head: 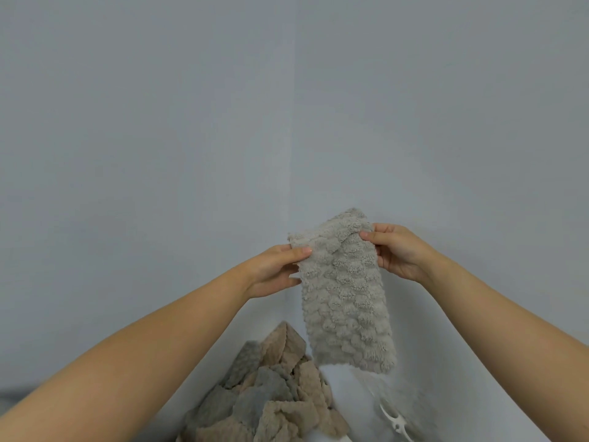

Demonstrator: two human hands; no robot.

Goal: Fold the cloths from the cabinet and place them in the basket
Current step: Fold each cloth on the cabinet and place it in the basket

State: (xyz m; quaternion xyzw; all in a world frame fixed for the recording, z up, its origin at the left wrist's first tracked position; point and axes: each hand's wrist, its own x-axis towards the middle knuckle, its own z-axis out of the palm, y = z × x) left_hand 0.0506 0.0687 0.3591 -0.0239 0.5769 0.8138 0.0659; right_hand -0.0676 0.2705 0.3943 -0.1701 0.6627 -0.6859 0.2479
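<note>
Cloth hangs in the air above the pile of loose cloths and a little to its right, held up by both of your hands in front of the grey wall.

Both your forearms reach forward and upward from either side of the pile, bare to the edge of the view. Your left hand is directly above the pile and pinches the cloth's upper left corner. Its thumb lies flat on the near face, and the fingers are curled behind and below. Your right hand is farther right and slightly higher. It pinches the upper right corner in the same way, thumb on the front and fingers behind. Both hands are grasping the cloth.

The cloth is pale grey-beige plush with a bumpy, scalloped surface. It hangs as a long narrow strip. The top edge is bunched up between your hands, and a crease runs diagonally across it. The lower end drifts to the right, past the top of the pile.

The pile itself is rumpled, with beige and darker grey pieces of the same texture. Right of the pile, low down, is a blurred white plastic piece.
</note>
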